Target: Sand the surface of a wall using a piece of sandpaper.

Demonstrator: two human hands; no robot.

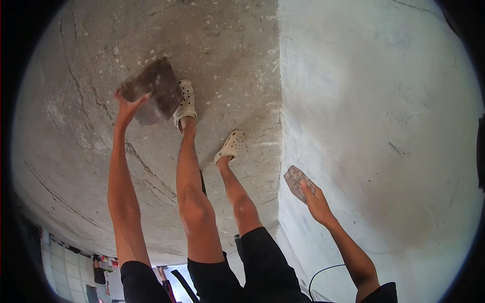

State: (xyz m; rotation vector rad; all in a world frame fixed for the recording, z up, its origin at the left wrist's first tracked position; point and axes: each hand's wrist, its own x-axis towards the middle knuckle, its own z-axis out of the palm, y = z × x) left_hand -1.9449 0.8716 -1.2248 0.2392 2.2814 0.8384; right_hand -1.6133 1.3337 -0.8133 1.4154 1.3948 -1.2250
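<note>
My left hand (132, 105) grips the near edge of a large, angular brown block-like thing (160, 88), with the thumb on one side and the fingers on the other. Motion smears this thing, so its material is hard to make out. It is held over the concrete floor, right beside one of my clogs. Off to the right, my right hand (315, 199) is closed round a smaller, speckled grey-brown piece of stone (297, 183) with cut corners. The stone shows in front of the pale wall; whether it touches the wall I cannot tell.
The rough concrete floor (232, 65) has cracks and meets a whitish wall (384, 116) on the right. My feet, in beige clogs (232, 145), stand on the floor. A thin dark cable (323, 269) curves near the wall at the lower right. People and furniture show at the lower left.
</note>
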